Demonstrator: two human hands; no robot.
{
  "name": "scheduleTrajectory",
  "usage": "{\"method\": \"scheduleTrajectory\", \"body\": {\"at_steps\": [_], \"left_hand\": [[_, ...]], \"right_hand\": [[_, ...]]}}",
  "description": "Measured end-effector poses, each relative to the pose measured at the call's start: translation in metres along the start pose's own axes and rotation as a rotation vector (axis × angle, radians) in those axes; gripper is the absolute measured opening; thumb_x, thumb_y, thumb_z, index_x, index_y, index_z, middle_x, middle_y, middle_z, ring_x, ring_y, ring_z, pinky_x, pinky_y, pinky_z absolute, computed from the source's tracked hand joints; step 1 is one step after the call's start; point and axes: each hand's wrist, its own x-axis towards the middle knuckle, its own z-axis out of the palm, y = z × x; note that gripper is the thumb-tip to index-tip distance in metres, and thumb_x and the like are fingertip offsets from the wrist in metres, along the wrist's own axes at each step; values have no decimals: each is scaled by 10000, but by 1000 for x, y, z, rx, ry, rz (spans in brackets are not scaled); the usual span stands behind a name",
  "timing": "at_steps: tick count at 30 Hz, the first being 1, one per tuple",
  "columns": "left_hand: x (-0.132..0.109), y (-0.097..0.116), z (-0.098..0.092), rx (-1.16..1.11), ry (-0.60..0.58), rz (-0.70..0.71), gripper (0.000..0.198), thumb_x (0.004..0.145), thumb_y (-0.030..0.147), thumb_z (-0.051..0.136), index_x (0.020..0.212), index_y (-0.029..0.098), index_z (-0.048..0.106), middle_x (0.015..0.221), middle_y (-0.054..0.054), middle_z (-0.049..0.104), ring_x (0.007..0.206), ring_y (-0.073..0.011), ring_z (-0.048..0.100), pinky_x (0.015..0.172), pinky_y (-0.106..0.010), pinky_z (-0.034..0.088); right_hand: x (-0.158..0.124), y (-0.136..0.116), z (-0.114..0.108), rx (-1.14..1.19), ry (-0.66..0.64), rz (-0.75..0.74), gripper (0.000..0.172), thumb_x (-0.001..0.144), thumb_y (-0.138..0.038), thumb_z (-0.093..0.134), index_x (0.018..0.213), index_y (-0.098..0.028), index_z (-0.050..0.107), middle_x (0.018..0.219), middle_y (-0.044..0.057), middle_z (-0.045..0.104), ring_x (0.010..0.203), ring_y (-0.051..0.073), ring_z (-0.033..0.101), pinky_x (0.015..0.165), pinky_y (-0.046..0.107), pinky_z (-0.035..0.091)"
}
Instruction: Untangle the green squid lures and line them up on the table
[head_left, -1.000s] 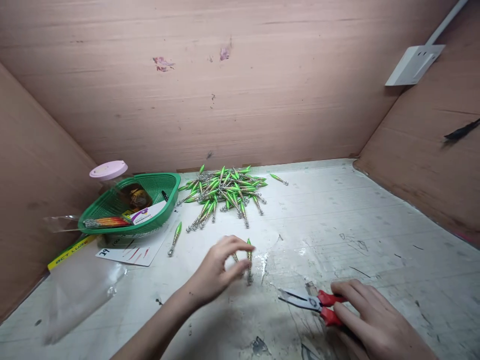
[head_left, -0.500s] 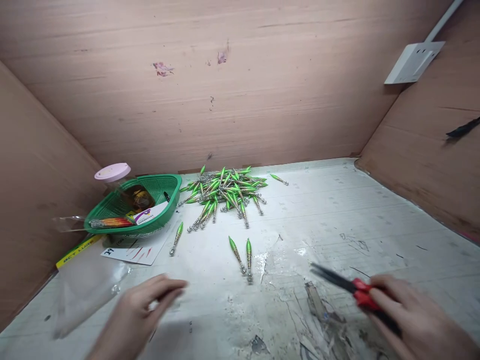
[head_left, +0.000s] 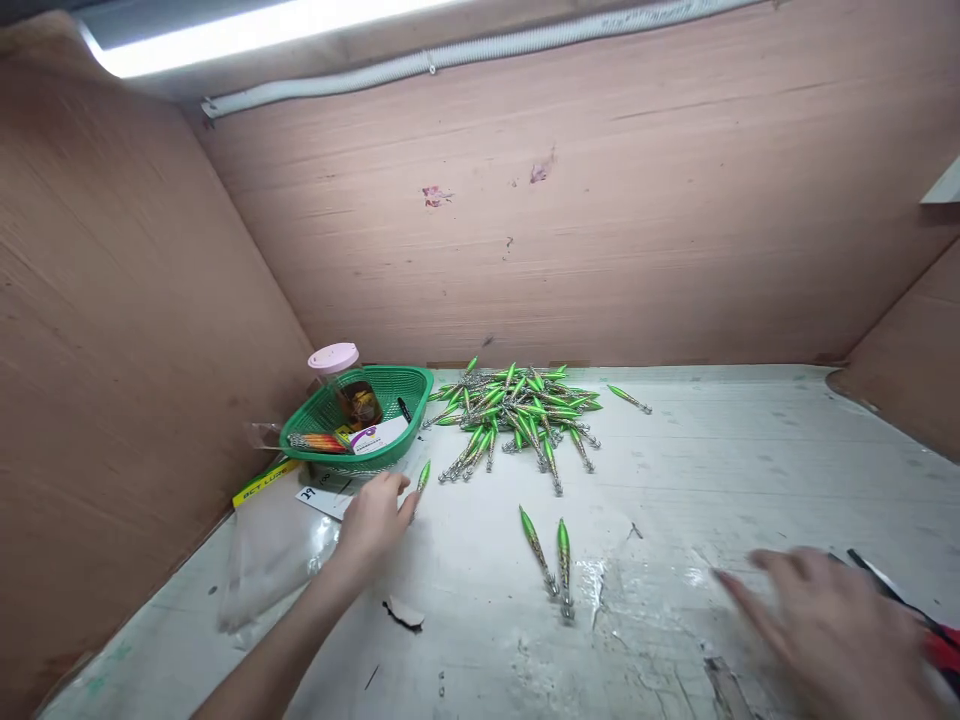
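Observation:
Small squid jigs with green tops and metal hooks lie on the pale table. My left hand (head_left: 379,518) is at a single squid jig (head_left: 424,473) in front of the basket. Its thumb and fingers close around the jig's lower part and hide the hooks. My right hand (head_left: 829,625), smeared by motion, has its fingers apart and nothing in them. Beside it, partly hidden, red-handled pliers (head_left: 946,645) lie at the right edge. Two squid jigs (head_left: 564,560) rest side by side between the hands, with a pile of squid jigs (head_left: 525,405) behind them.
A green basket (head_left: 417,432) at the left holds a pink-lidded jar (head_left: 358,400), a card and orange sticks. Clear plastic bags (head_left: 266,550) and a marked paper (head_left: 324,500) lie before it. Wooden walls enclose the table. A torn scrap (head_left: 405,613) lies near my left forearm.
My left hand has reached forward to the single squid jig. My right hand has let go of the pliers, which now lie to its right. The view has shifted left and up.

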Motion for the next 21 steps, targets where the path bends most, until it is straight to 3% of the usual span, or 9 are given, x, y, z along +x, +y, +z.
{"method": "scheduleTrajectory", "body": {"at_steps": [4, 6, 9, 12, 16, 19, 21], "left_hand": [[43, 18, 5, -27, -107, -130, 317, 801, 252, 568, 1081, 104, 561, 1020, -158, 659, 960, -298, 616, 683, -301, 417], [50, 16, 5, -56, -130, -154, 286, 748, 164, 589, 1025, 93, 576, 1010, -191, 656, 947, -330, 620, 652, -309, 411], [45, 5, 2, -146, -135, -186, 197, 707, 89, 575, 903, 89, 596, 978, -211, 650, 959, -355, 609, 676, -329, 414], [29, 2, 1, -328, -141, -173, 156, 728, 93, 547, 877, 114, 587, 891, -129, 654, 918, -279, 621, 706, -304, 432], [8, 27, 20, -751, -331, -159, 100, 740, 129, 524, 834, 145, 555, 721, 1, 601, 593, -115, 590, 570, -221, 456], [3, 53, 42, -937, -459, -184, 93, 669, 78, 549, 728, 142, 517, 562, 46, 518, 442, -92, 510, 478, -219, 440], [4, 63, 50, -1000, -468, -192, 126, 645, 49, 549, 711, 145, 502, 526, 59, 486, 422, -88, 490, 458, -214, 426]], "right_hand": [[29, -96, 11, 289, -606, 37, 365, 871, -457, 426, 614, -202, 475, 620, 46, 580, 571, 177, 529, 536, 283, 346], [42, -123, 19, 290, -660, 79, 307, 842, -370, 486, 593, -193, 458, 622, 36, 590, 575, 161, 526, 518, 256, 308], [57, -139, 33, 322, -663, 112, 244, 746, -271, 584, 554, -187, 459, 600, 19, 574, 571, 143, 515, 502, 234, 273], [68, -148, 47, 377, -697, 119, 283, 688, -216, 607, 483, -193, 414, 508, -7, 482, 520, 124, 459, 478, 228, 245], [81, -171, 58, 380, -738, 108, 401, 687, -166, 565, 412, -204, 275, 422, -39, 291, 431, 100, 292, 459, 248, 197], [85, -186, 60, 368, -737, 104, 432, 708, -179, 565, 404, -202, 258, 405, -43, 253, 414, 96, 249, 452, 253, 189], [84, -187, 59, 365, -736, 107, 412, 742, -229, 583, 428, -197, 319, 417, -32, 335, 425, 99, 305, 457, 244, 215]]}}
